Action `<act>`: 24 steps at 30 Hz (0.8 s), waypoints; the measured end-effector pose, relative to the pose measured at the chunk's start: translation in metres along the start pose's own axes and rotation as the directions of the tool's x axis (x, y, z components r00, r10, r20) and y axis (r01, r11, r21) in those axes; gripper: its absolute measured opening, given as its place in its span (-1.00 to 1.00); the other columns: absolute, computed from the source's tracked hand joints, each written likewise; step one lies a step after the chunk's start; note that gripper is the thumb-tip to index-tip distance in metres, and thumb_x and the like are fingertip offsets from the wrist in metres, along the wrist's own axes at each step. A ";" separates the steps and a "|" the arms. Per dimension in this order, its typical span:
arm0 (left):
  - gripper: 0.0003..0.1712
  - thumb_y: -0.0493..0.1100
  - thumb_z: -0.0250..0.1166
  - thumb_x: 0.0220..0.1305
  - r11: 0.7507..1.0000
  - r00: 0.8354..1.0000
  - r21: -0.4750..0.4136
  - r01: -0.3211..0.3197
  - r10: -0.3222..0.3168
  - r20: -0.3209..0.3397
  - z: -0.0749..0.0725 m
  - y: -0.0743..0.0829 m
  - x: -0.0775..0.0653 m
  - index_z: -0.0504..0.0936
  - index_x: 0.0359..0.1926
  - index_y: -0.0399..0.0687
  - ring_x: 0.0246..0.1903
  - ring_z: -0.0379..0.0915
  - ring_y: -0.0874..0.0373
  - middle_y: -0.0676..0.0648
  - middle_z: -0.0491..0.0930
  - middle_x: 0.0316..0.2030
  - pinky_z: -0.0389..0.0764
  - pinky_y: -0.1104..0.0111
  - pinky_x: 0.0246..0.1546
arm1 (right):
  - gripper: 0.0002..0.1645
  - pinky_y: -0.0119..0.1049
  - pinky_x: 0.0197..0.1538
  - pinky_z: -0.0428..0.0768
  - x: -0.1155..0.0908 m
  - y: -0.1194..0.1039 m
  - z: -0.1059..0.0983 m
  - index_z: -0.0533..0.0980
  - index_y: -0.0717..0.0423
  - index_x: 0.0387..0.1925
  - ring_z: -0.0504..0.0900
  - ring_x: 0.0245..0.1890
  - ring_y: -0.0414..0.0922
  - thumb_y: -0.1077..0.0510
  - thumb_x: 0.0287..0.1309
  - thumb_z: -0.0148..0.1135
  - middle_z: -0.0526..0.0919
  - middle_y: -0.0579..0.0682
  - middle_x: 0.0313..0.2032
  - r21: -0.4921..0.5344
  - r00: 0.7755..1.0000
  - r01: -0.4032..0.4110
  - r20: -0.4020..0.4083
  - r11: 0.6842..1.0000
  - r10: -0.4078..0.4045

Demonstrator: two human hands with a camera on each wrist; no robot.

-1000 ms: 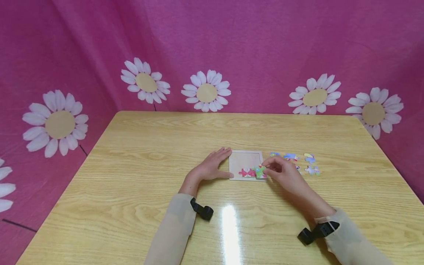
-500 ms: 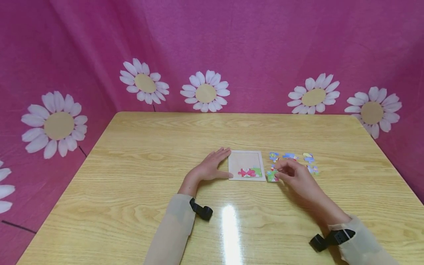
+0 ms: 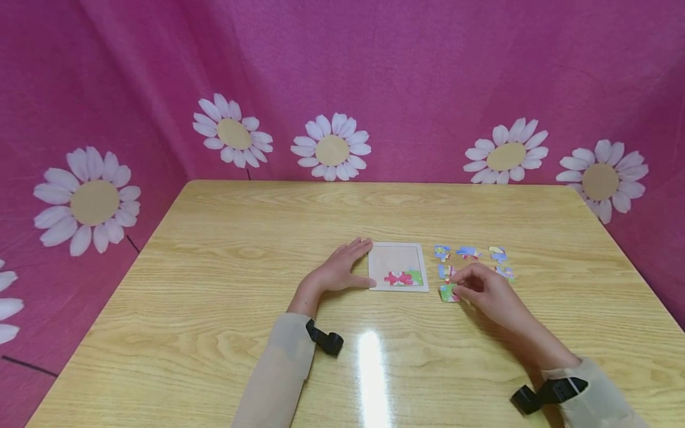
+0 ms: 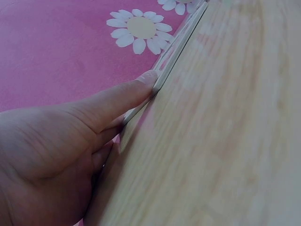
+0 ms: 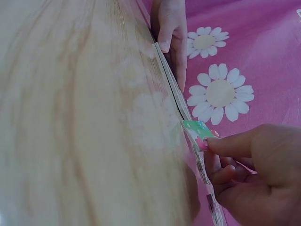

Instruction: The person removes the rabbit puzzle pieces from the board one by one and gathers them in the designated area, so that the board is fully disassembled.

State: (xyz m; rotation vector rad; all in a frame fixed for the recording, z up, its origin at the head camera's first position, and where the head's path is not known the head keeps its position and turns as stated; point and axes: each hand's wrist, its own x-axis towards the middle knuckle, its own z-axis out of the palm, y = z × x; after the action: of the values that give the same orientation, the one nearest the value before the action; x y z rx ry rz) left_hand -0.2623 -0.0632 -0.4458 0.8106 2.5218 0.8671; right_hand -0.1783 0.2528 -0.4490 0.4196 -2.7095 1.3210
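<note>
A shallow wooden puzzle tray (image 3: 392,257) lies on the table, with joined pink and green puzzle pieces (image 3: 402,278) along its near side. My left hand (image 3: 338,272) rests at the tray's left edge, thumb at the near corner and straight fingers reaching to the far corner. Just right of the tray, my right hand (image 3: 491,297) pinches a green and pink puzzle piece (image 5: 196,132) between thumb and fingers. In the right wrist view this piece is held tilted, and the fingertips cover part of it.
Several loose puzzle pieces (image 3: 468,252) lie right of the tray, some partly hidden by my right hand. The wooden table (image 3: 267,226) reaches back to a pink curtain (image 3: 417,77) with daisies. A camera is strapped to each wrist.
My right hand has drawn the green and pink piece away from the tray, to the right and slightly nearer, uncovering the green piece in the tray. The left hand stays at the tray.
</note>
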 end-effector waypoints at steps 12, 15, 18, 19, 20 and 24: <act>0.00 0.07 0.34 0.25 1.000 1.000 -0.001 0.006 -0.006 -0.002 0.000 0.000 0.000 0.01 0.54 -0.05 0.58 -0.33 0.07 -0.01 -0.06 0.57 -0.26 0.17 0.60 | -0.88 -0.55 -0.43 0.40 0.000 0.000 -0.001 0.61 0.19 -0.36 0.36 -0.44 -0.49 0.39 0.05 0.37 0.56 -0.03 -0.39 -0.160 0.999 0.050 -0.008 0.986 -0.052; -0.01 0.06 0.34 0.25 1.000 1.000 0.000 0.005 -0.005 -0.001 -0.001 0.001 -0.001 0.01 0.54 -0.05 0.58 -0.33 0.07 -0.01 -0.06 0.57 -0.26 0.17 0.60 | -0.87 -0.54 -0.42 0.39 0.001 0.000 -0.002 0.60 0.19 -0.37 0.34 -0.43 -0.48 0.41 0.03 0.37 0.55 -0.05 -0.42 -0.187 0.998 0.054 -0.002 0.981 -0.055; 0.00 0.06 0.34 0.25 1.000 1.000 -0.001 0.007 -0.007 0.000 -0.001 0.001 -0.001 0.01 0.54 -0.04 0.58 -0.33 0.07 -0.01 -0.07 0.57 -0.27 0.16 0.60 | -0.87 -0.54 -0.40 0.40 0.001 0.000 -0.002 0.60 0.19 -0.38 0.34 -0.43 -0.47 0.41 0.03 0.36 0.55 -0.05 -0.42 -0.202 0.999 0.052 0.014 0.978 -0.050; 0.00 0.06 0.34 0.25 1.000 1.000 -0.004 0.008 -0.008 0.001 -0.001 0.001 -0.001 0.01 0.54 -0.04 0.58 -0.33 0.07 0.00 -0.07 0.57 -0.27 0.16 0.60 | -0.87 -0.54 -0.41 0.40 0.001 0.001 -0.003 0.59 0.19 -0.38 0.33 -0.43 -0.47 0.41 0.04 0.36 0.54 -0.05 -0.42 -0.203 0.999 0.045 0.024 0.978 -0.041; 0.00 0.06 0.34 0.25 1.000 1.000 -0.007 0.010 -0.010 0.001 -0.001 0.002 -0.001 0.01 0.54 -0.04 0.58 -0.33 0.08 0.00 -0.07 0.57 -0.27 0.16 0.60 | -0.87 -0.54 -0.41 0.40 0.001 0.001 -0.003 0.59 0.19 -0.38 0.33 -0.44 -0.47 0.41 0.04 0.36 0.54 -0.04 -0.42 -0.203 0.999 0.042 0.032 0.978 -0.037; -0.01 0.06 0.34 0.25 1.000 1.000 -0.016 0.014 -0.014 0.001 -0.001 0.002 -0.001 0.01 0.54 -0.03 0.58 -0.33 0.08 0.00 -0.07 0.57 -0.27 0.17 0.60 | -0.89 -0.53 -0.44 0.39 0.001 0.002 -0.003 0.59 0.20 -0.38 0.32 -0.48 -0.47 0.40 0.06 0.35 0.53 -0.05 -0.42 -0.210 0.998 0.034 0.056 0.977 -0.022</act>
State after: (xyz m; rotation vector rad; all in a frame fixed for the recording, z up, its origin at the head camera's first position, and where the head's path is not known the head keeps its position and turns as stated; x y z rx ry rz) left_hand -0.2611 -0.0630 -0.4440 0.7869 2.5137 0.8807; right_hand -0.1804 0.2561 -0.4489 0.4753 -2.8370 1.0139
